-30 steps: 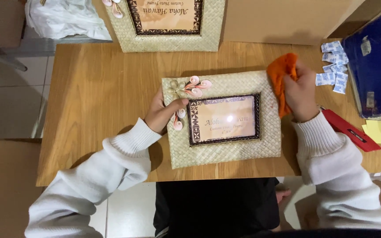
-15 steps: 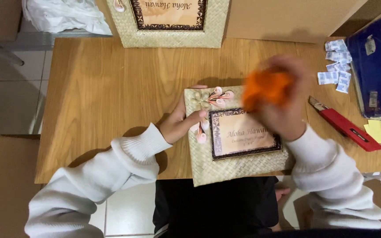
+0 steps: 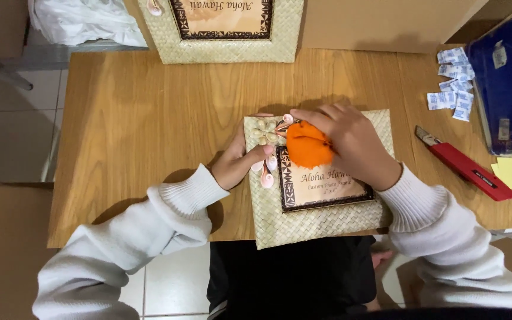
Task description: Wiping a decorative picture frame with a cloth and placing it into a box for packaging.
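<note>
A woven straw photo frame (image 3: 321, 222) with shell decorations at its upper left corner lies on the wooden table (image 3: 149, 124), overhanging the near edge. My left hand (image 3: 241, 163) grips the frame's left side, thumb on the shells. My right hand (image 3: 351, 142) presses an orange cloth (image 3: 308, 145) onto the upper left part of the frame's glass. Both arms wear white sleeves.
A second, larger woven frame (image 3: 226, 35) leans at the table's far edge. A red utility knife (image 3: 466, 166) lies to the right, with small white packets (image 3: 454, 83), a blue box (image 3: 505, 77) and yellow sticky notes (image 3: 508, 172) beyond. A white plastic bag (image 3: 81, 21) sits far left.
My right hand carried the orange cloth from the frame's right edge across to its upper left glass. The frame slid toward me and turned slightly; my left hand stayed on its left side.
</note>
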